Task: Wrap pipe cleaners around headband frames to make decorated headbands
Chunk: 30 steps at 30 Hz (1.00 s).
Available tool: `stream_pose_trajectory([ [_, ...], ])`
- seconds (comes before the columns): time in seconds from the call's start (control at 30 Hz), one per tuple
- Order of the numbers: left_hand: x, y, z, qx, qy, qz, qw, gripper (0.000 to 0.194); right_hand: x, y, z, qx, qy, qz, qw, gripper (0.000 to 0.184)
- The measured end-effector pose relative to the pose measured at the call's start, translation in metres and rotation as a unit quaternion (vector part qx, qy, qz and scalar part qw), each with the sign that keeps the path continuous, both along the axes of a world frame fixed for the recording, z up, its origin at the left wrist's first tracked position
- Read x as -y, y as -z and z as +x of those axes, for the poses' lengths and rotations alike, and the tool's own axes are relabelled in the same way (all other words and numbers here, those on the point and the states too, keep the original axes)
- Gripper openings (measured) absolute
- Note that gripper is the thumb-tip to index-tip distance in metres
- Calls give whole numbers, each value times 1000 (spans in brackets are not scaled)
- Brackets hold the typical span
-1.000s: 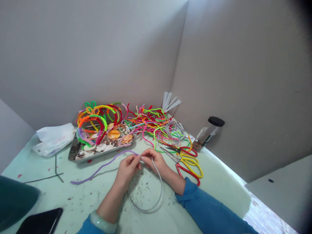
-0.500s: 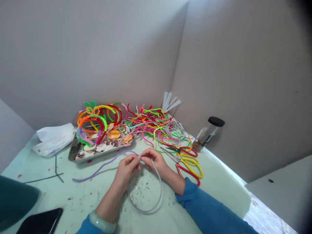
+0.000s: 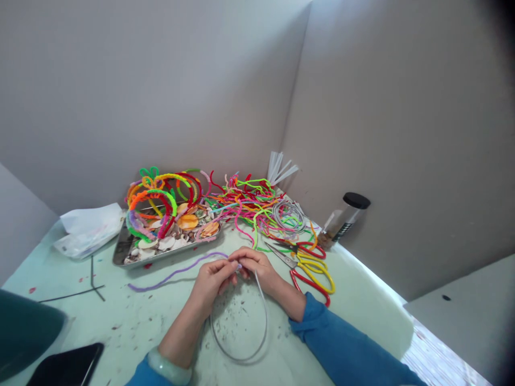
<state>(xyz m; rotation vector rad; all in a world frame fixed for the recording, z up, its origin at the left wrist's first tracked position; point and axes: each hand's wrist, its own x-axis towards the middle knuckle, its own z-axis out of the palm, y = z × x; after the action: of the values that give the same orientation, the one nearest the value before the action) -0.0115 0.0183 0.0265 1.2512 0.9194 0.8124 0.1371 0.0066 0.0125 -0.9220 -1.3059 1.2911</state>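
Note:
My left hand [image 3: 211, 281] and my right hand [image 3: 255, 267] meet at the fingertips over the pale green table. Both pinch the end of a purple pipe cleaner [image 3: 177, 272] where it touches one tip of a thin grey headband hoop [image 3: 263, 316]. The pipe cleaner trails left across the table. The hoop curves back toward me and lies under my wrists. Each hand is closed in a pinch.
A metal tray [image 3: 120, 252] with shells and wrapped headbands stands behind the hands. A heap of coloured pipe cleaners [image 3: 249, 206] and a wire coil [image 3: 287, 214] lie at the back. Red-and-yellow scissors [image 3: 309, 268], a black-capped jar [image 3: 341, 220], a plastic bag [image 3: 88, 228] and a phone [image 3: 64, 367] surround the spot.
The pipe cleaner's free left end has been drawn rightward toward my hands. My fingertips have closed in tighter over the hoop's tip.

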Motion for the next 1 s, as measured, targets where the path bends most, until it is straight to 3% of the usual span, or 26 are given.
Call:
stream_pose_trajectory([
  [0.2,1,2,0,-7,7,13,1000,36,0,1,-3,22,19,0,1000,16],
  [0.43,0,1,-1,8,14,21,1000,36,-2,7,-1,121,53,89,987,13],
  [0.73,-1,4,-3,79,-41,5,996,28,0,6,0,211,67,182,958,7],
  [1.0,-2,2,0,80,-88,-14,993,31,1,3,-1,229,120,222,940,7],
])
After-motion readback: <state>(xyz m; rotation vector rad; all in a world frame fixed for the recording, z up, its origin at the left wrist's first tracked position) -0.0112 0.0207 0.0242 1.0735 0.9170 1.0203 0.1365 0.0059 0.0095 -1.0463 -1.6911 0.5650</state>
